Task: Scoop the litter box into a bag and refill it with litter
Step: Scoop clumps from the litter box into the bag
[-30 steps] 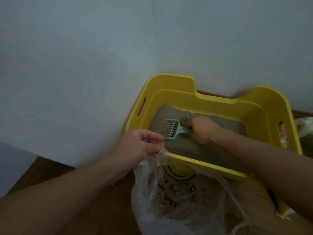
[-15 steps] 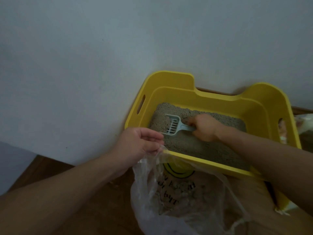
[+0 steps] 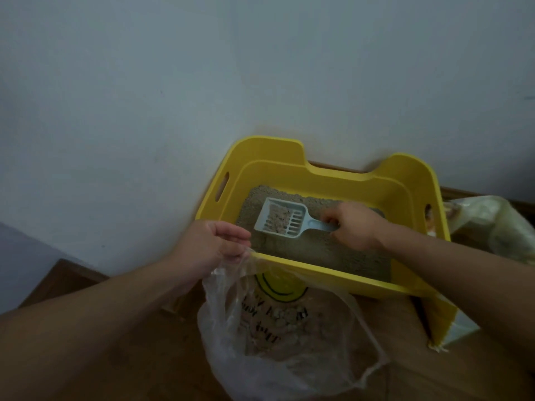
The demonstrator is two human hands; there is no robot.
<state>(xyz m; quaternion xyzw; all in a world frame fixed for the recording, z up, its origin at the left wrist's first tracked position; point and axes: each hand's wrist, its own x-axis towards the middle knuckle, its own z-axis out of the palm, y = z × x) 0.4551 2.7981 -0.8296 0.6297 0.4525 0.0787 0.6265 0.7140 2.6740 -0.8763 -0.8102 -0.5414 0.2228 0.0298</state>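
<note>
Head view: dim and soft. Print on the clear plastic bag (image 3: 260, 342) is smeared and reads backwards, can't make it out beyond a yellow curved mark. Another bag (image 3: 492, 224) at far right is cut by the frame edge; contents unclear. Scoop (image 3: 282, 217) handle end is buried in the right hand (image 3: 351, 225). Right forearm covers part of the near right corner of the yellow litter box (image 3: 318, 169).

Box sits on wood floor (image 3: 72, 282) against the white wall (image 3: 173, 96), grey litter (image 3: 318, 253) inside. Right hand is inside the box, fingers curled round the pale blue scoop's handle; scoop head points left, face up, w/ pale clumps (image 3: 278, 218) lying in it, above the litter. Left hand (image 3: 215, 246) is at the box's near left corner, just outside the rim, thumb and fingers pinching the plastic bag's edge and holding its mouth up. Bag hangs below the box's near wall, clumps in its bottom.

Vs 0.5 s ago: the scoop head was lower and more edge-on in the litter; now lifted, tilted flat, load showing. Left hand's pinch on the bag unchanged.
</note>
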